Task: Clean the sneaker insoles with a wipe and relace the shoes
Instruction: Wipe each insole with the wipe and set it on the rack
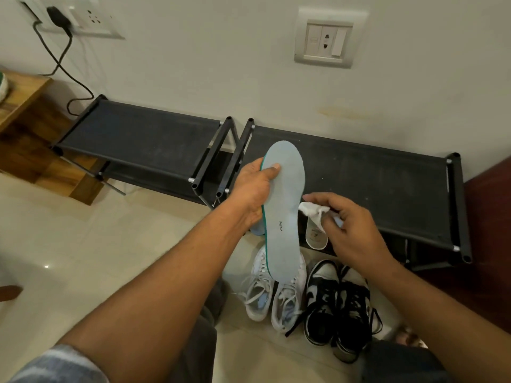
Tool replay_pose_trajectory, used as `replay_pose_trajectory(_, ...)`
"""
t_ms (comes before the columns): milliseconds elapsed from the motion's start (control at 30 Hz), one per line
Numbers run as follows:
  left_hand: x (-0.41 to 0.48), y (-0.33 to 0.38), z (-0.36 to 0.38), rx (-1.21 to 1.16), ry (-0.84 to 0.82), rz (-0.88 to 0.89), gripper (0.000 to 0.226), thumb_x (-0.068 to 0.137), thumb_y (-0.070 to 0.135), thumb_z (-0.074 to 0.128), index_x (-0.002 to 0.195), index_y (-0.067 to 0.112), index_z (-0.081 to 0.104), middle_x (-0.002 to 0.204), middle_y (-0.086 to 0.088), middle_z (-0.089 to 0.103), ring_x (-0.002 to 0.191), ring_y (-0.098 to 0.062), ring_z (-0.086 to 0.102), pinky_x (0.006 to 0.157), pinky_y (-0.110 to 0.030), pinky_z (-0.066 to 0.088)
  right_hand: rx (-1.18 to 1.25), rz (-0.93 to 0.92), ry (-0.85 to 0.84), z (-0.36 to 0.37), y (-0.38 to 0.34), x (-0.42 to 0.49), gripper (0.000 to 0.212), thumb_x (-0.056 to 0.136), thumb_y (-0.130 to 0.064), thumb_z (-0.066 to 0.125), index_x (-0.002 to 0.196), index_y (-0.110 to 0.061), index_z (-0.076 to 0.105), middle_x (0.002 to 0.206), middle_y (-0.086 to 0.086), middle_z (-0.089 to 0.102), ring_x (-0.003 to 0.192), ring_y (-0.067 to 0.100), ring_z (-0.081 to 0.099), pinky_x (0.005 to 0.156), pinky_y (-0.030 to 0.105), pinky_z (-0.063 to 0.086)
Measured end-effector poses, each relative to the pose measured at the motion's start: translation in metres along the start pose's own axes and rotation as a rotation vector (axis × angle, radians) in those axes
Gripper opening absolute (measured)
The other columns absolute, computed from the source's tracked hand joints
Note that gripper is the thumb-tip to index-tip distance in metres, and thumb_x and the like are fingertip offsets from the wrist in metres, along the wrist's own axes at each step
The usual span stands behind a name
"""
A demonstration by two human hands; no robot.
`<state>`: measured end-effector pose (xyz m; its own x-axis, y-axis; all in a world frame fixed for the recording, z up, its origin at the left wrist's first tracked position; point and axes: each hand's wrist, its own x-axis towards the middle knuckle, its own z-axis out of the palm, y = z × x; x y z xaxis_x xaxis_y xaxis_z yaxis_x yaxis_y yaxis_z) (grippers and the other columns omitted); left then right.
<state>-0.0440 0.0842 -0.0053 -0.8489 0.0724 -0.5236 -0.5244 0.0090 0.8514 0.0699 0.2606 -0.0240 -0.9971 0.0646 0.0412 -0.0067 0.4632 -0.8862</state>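
My left hand (253, 189) grips a pale blue insole (287, 194) with a green edge, thumb on its face, holding it up lengthwise. My right hand (348, 225) pinches a crumpled white wipe (315, 212) against the insole's right edge. A second insole (316, 239), white, lies on the floor behind the wipe. Below stand a pair of white sneakers (276, 297) with loose laces and a pair of black-and-white sneakers (338, 302) with black laces trailing.
Two low black shoe racks (138, 134) (387, 183) stand against the wall behind the shoes. A wooden cabinet (30, 125) is at the left, with a charger cable (60, 64) hanging from a wall socket. Pale tiled floor (83, 239) spreads to the left.
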Motion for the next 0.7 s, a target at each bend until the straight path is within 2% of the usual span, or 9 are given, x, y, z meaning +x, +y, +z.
replay_pose_trajectory(67, -0.001, 0.0, 0.0, -0.005, -0.006, -0.009, 0.018, 0.107, 0.025, 0.062, 0.123, 0.023, 0.07, 0.116, -0.01, 0.076, 0.109, -0.034, 0.073, 0.095, -0.057, 0.062, 0.143, 0.169, 0.001, -0.003, 0.007, 0.001, 0.035, 0.102, -0.007, 0.056, 0.108, -0.034, 0.079, 0.11, -0.019, 0.075, 0.107, 0.004, 0.068, 0.09, 0.027, 0.054)
replay_pose_trajectory(167, -0.002, 0.0, 0.002, -0.018, -0.023, -0.016, 0.018, 0.107, 0.024, 0.063, 0.123, 0.021, 0.071, 0.116, -0.01, 0.077, 0.108, -0.034, 0.073, 0.096, -0.056, 0.062, 0.151, 0.365, 0.034, -0.006, 0.021, 0.004, 0.036, 0.101, -0.014, 0.055, 0.082, -0.031, 0.081, 0.088, -0.013, 0.076, 0.086, 0.013, 0.069, 0.07, 0.032, 0.05)
replay_pose_trajectory(267, -0.004, 0.0, 0.004, -0.017, -0.031, -0.025, 0.018, 0.107, 0.024, 0.062, 0.123, 0.022, 0.07, 0.116, -0.009, 0.076, 0.109, -0.033, 0.073, 0.095, -0.054, 0.062, 0.149, 0.498, -0.031, -0.004, 0.026, 0.004, 0.035, 0.1, -0.022, 0.053, 0.081, -0.031, 0.081, 0.085, -0.007, 0.075, 0.088, 0.02, 0.069, 0.07, 0.034, 0.05)
replay_pose_trajectory(367, -0.004, -0.004, 0.008, -0.022, -0.036, -0.026, 0.02, 0.107, 0.024, 0.062, 0.125, 0.021, 0.07, 0.118, -0.01, 0.076, 0.109, -0.033, 0.072, 0.092, -0.05, 0.063, 0.3, 0.627, -0.113, -0.002, 0.021, 0.003, 0.036, 0.102, -0.029, 0.055, 0.081, -0.024, 0.083, 0.089, 0.008, 0.074, 0.083, 0.024, 0.065, 0.066, 0.033, 0.047)
replay_pose_trajectory(433, -0.005, -0.007, 0.011, -0.016, -0.034, -0.02, 0.02, 0.107, 0.024, 0.061, 0.125, 0.021, 0.069, 0.118, -0.009, 0.075, 0.108, -0.031, 0.072, 0.09, -0.047, 0.062, 0.356, 0.613, -0.192, -0.001, 0.017, 0.001, 0.04, 0.103, -0.045, 0.056, 0.088, -0.02, 0.084, 0.095, 0.013, 0.076, 0.085, 0.022, 0.065, 0.069, 0.033, 0.045)
replay_pose_trajectory(500, -0.006, -0.009, 0.012, -0.011, -0.033, -0.015, 0.019, 0.108, 0.026, 0.06, 0.125, 0.021, 0.068, 0.118, -0.009, 0.074, 0.108, -0.029, 0.07, 0.092, -0.047, 0.061, 0.369, 0.536, -0.276, 0.003, 0.012, -0.004, 0.039, 0.096, -0.056, 0.066, 0.093, -0.021, 0.083, 0.095, 0.002, 0.079, 0.087, 0.016, 0.07, 0.077, 0.035, 0.05)
replay_pose_trajectory(600, -0.009, -0.01, 0.014, -0.011, -0.043, 0.0, 0.018, 0.109, 0.026, 0.059, 0.123, 0.021, 0.067, 0.116, -0.007, 0.073, 0.106, -0.027, 0.069, 0.089, -0.045, 0.06, 0.413, 0.446, -0.362, 0.01, 0.01, -0.011, 0.022, 0.097, -0.034, 0.072, 0.106, -0.015, 0.08, 0.104, 0.001, 0.08, 0.099, 0.019, 0.077, 0.096, 0.042, 0.058)
replay_pose_trajectory(700, -0.012, -0.01, 0.014, -0.015, -0.067, 0.012, 0.019, 0.11, 0.026, 0.058, 0.126, 0.02, 0.067, 0.114, -0.006, 0.073, 0.101, -0.024, 0.069, 0.085, -0.042, 0.06, 0.394, 0.4, -0.361, 0.014, 0.013, -0.014, 0.02, 0.098, -0.031, 0.071, 0.109, -0.016, 0.079, 0.109, 0.0, 0.08, 0.105, 0.02, 0.076, 0.104, 0.047, 0.055)
